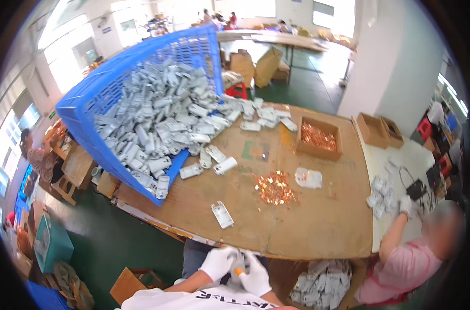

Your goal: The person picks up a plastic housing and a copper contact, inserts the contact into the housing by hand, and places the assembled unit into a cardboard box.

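Note:
Both hands wear white gloves and meet close to my body, just off the table's near edge. My left hand [219,263] is closed, and a small grey piece [239,261] shows between the two hands, mostly covered by fingers. Curled beside it, my right hand [256,276] has a short orange thing [238,270] at its fingers; its kind cannot be made out. In front of them, one white plastic casing [222,215] lies alone on the cardboard-covered table [317,222]. Farther in is a loose heap of small copper-coloured metal pieces [274,188], beside a clear-white plastic piece [308,178].
A tipped blue crate [75,106] spills many white casings [162,119] onto the table's left. A cardboard box [321,150] of copper pieces stands at the back right. Below the edge, right of me, is a box of casings [322,284]. A co-worker in pink [408,271] sits right.

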A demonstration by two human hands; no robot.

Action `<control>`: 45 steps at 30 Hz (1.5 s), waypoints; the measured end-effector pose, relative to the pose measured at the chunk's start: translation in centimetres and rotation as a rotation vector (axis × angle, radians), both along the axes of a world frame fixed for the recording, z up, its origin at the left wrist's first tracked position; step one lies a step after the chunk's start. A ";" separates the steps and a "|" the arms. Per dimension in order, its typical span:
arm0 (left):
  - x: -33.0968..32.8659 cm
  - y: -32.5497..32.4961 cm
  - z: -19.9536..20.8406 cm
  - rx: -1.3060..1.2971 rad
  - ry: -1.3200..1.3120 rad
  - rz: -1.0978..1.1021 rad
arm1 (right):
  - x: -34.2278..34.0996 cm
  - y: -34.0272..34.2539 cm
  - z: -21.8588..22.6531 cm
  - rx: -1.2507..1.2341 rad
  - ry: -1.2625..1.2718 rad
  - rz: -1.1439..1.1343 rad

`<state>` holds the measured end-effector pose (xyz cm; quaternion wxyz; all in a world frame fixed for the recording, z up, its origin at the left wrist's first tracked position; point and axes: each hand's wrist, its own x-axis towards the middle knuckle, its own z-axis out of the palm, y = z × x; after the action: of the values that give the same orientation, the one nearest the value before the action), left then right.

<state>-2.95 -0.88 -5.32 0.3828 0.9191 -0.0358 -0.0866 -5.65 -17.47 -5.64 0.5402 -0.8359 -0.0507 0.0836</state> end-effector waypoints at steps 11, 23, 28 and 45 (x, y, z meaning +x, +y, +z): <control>15.3 0.8 4.6 0.046 -0.603 0.151 | 19.0 -18.0 1.5 -0.835 -0.230 -0.656; 22.5 11.1 -3.9 0.448 -0.861 0.190 | 28.4 -16.5 -1.6 -0.832 -0.887 -0.185; 22.3 13.8 -6.3 0.309 -0.774 0.243 | 32.4 -14.0 -3.6 -0.926 -1.040 0.046; 20.7 12.4 -3.3 -0.063 -0.380 0.327 | 26.7 -9.2 1.1 -0.161 -0.395 -0.279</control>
<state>17.78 11.49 -8.62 0.4067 0.9000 0.0395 0.1521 21.03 -26.65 -4.55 0.4577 -0.8753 -0.0326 -0.1528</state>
